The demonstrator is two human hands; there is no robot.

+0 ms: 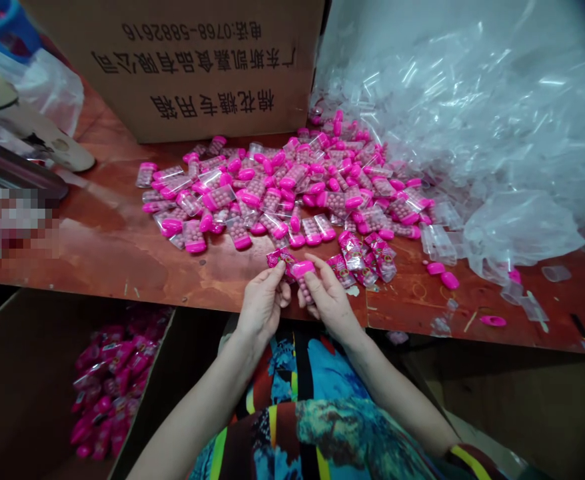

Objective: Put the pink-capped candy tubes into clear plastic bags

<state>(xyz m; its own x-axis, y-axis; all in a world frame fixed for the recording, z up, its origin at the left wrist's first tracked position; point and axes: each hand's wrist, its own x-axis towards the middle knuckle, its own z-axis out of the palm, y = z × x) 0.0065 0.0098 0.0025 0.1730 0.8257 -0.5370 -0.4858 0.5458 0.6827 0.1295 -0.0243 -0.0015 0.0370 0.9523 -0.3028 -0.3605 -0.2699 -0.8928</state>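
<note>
At the front edge of the red-brown table (pixel 222 283), my left hand (pixel 263 300) pinches a printed pink wrapper (pixel 278 257) between thumb and fingers. Right beside it, my right hand (pixel 326 293) grips a small clear bottle of pink candy balls (pixel 304 288) with a bright pink cap, tilted, its cap up near the wrapper. Several printed pink packets (pixel 352 251) lie just right of my hands. Beyond them spreads a heap of capped candy bottles (pixel 257 187). The fingertips partly hide the wrapper and the bottle.
A large cardboard box (pixel 192 87) stands behind the heap. Clear plastic containers (pixel 472 127) pile up at the right, with loose pink caps (pixel 442 273) in front. Bottles stand at the far left. Below the table, at left, an open box holds pink packets (pixel 112 380).
</note>
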